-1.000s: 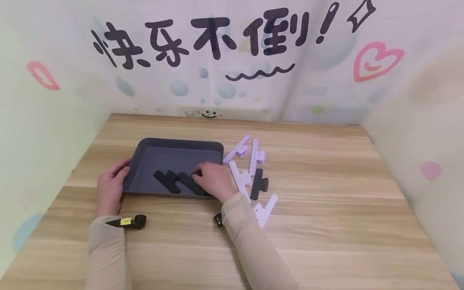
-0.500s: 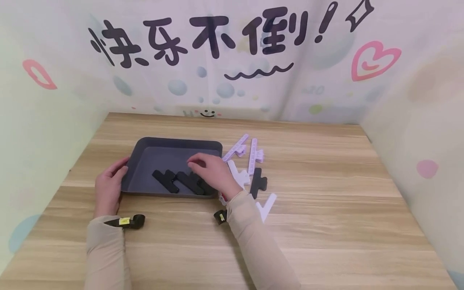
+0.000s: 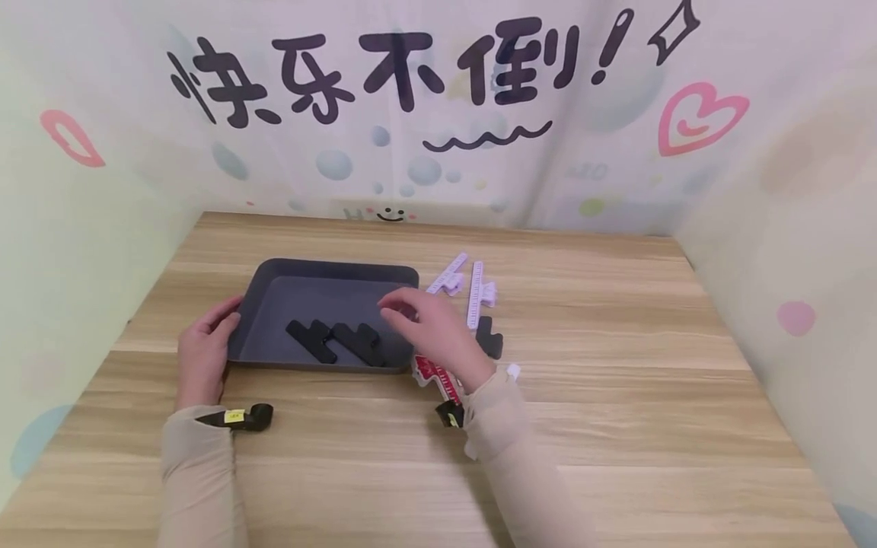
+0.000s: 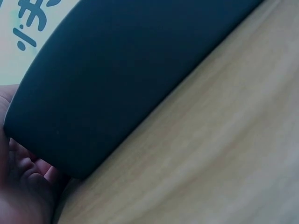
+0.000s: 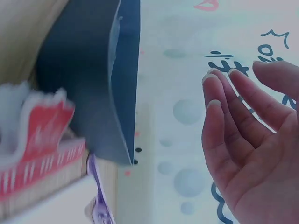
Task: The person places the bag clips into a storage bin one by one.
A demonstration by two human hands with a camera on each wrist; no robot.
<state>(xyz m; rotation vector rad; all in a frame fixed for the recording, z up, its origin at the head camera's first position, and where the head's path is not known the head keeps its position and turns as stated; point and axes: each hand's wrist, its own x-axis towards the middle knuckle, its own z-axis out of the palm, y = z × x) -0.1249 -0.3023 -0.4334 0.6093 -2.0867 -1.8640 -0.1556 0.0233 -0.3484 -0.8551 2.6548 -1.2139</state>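
On the desk [image 3: 637, 365], the tray [image 3: 301, 297], left of centre towards the far edge, is gripped at its left edge by the left hand [image 3: 205, 346], while the right hand [image 3: 436, 329] is raised by its right edge, fingers loosely bent and grasping nothing. Loading of black clips [image 3: 311, 340] is judged to be in hand, the next move calling for the outside black clip [image 3: 489, 339] to be pinched. Counted: one tray; two black clips inside, along its near edge; outside, beyond its right edge, one black clip, two lilac clips [image 3: 474, 301], one red-and-white clip [image 3: 436, 371] and at least one white clip [image 3: 513, 371], largely covered.
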